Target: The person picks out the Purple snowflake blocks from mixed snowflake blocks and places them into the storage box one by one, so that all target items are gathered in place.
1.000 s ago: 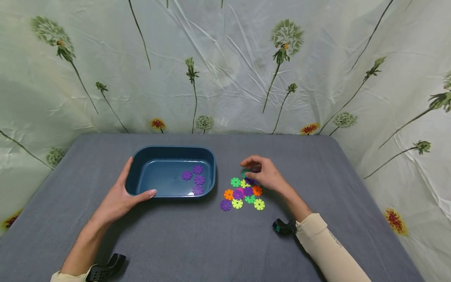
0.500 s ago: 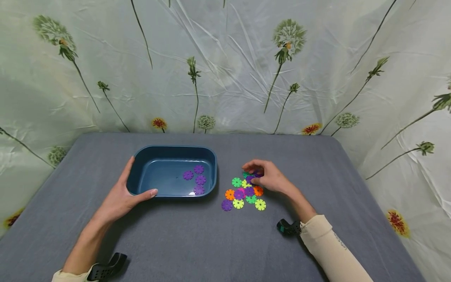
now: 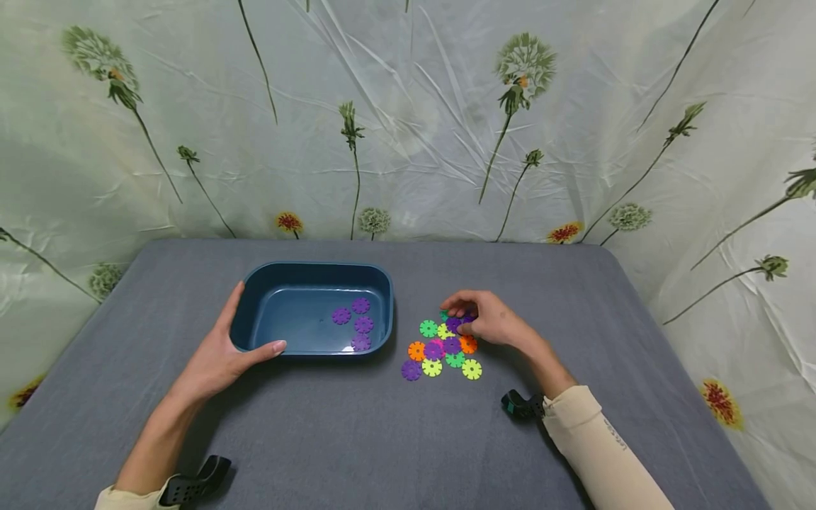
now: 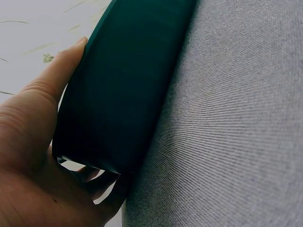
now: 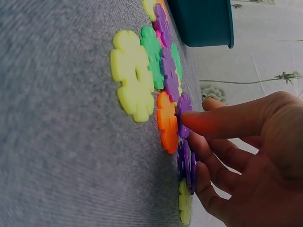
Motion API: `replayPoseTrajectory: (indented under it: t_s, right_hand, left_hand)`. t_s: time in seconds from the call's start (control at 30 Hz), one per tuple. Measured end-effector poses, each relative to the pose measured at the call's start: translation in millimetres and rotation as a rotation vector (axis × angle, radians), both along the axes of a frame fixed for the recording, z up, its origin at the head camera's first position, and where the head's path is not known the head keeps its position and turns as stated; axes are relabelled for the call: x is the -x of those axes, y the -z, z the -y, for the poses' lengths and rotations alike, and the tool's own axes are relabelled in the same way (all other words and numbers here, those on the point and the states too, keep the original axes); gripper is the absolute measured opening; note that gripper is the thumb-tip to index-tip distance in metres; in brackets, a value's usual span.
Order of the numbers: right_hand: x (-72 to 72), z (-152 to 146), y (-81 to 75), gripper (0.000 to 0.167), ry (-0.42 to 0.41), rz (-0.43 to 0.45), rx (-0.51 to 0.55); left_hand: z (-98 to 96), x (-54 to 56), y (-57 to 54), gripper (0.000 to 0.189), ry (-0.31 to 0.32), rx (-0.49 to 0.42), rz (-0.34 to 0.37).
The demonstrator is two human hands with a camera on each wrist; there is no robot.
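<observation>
My left hand point(image 3: 213, 354) grips the left end of a dark blue plastic tub point(image 3: 274, 344), thumb on the near rim; in the left wrist view its fingers wrap round the tub's end. Several purple notched discs point(image 3: 363, 324) lie inside the tub's right part. Right of it, my right hand point(image 3: 494, 319) bends over a loose pile of notched discs. In the right wrist view its thumb is on a purple disc point(image 5: 183, 101), with curled fingers behind. More purple discs point(image 5: 188, 165) stand tilted against the other fingers. The palm side is partly hidden.
Yellow point(image 3: 472, 369), orange point(image 3: 416, 350), green point(image 3: 428, 328) and pink discs lie overlapping among purple ones on the grey cloth-covered table point(image 3: 357, 439). A flowered curtain point(image 3: 421, 142) hangs behind the table's far edge.
My right hand has shifted slightly right and towards me, its fingers closing on a purple disc at the back of the pile. My left hand keeps its grip on the tub.
</observation>
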State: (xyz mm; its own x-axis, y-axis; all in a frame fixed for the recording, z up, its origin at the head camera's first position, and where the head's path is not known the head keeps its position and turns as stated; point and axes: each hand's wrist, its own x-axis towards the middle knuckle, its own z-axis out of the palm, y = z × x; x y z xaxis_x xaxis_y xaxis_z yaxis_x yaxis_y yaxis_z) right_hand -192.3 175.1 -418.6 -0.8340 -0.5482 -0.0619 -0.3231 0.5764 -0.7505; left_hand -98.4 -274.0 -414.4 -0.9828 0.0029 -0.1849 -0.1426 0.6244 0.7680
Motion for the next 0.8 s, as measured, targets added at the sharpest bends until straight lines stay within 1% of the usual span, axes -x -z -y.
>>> replayPoseTrajectory:
  t_s: [0.17, 0.43, 0.63, 0.8]
  right_hand:
    - [-0.6, -0.7, -1.4, 0.032, -0.004, -0.010, -0.009]
    - [0.3, -0.7, -2.2, 0.022, -0.007, 0.011, -0.001]
    - [0.4, 1.5, -5.6, 0.021, 0.008, 0.045, 0.019]
    - [1.0, 4.1, -6.7, 0.019, 0.020, 0.034, 0.028]
  left_hand:
    - [-0.4, -0.2, -0.4, 0.128, -0.005, -0.007, 0.006]
    - [-1.5, -1.1, -1.1, 0.128, -0.007, -0.013, -0.003]
    - [-0.5, -1.0, -1.7, 0.128, -0.002, -0.010, -0.012]
    - [-0.9, -1.3, -2.4, 0.129, 0.000, -0.012, -0.008]
